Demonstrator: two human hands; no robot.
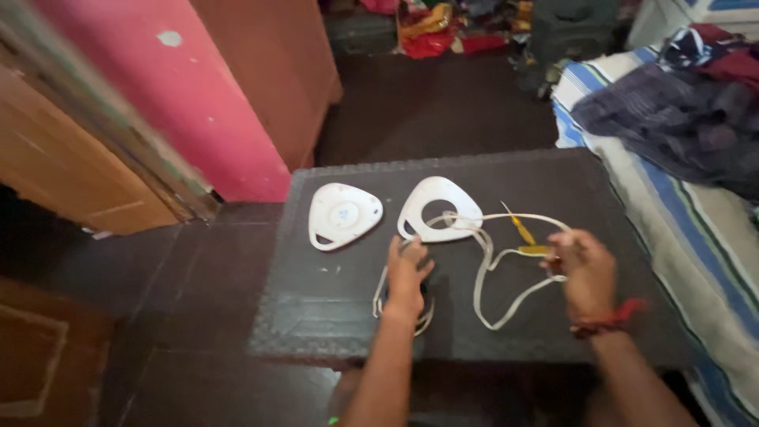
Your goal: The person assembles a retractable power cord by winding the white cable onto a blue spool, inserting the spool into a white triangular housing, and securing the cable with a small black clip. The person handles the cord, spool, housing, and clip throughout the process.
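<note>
On a dark low table (332,316) lie two white rounded-triangular plastic covers, one on the left (343,214) and one on the right (439,209). A flat white cord (484,273) loops across the table from the right cover. My left hand (406,277) rests on the cord's left loops, fingers curled over them. My right hand (583,270) holds the cord's other end together with a small yellow-handled screwdriver (522,232), whose tip points toward the table's far side. A red thread band sits on my right wrist.
A bed with a blue-and-white striped sheet (632,158) and a pile of dark clothes (672,111) borders the table on the right. A pink wall (198,95) and wooden door (47,158) stand to the left. Colourful clutter (443,28) lies on the dark floor beyond.
</note>
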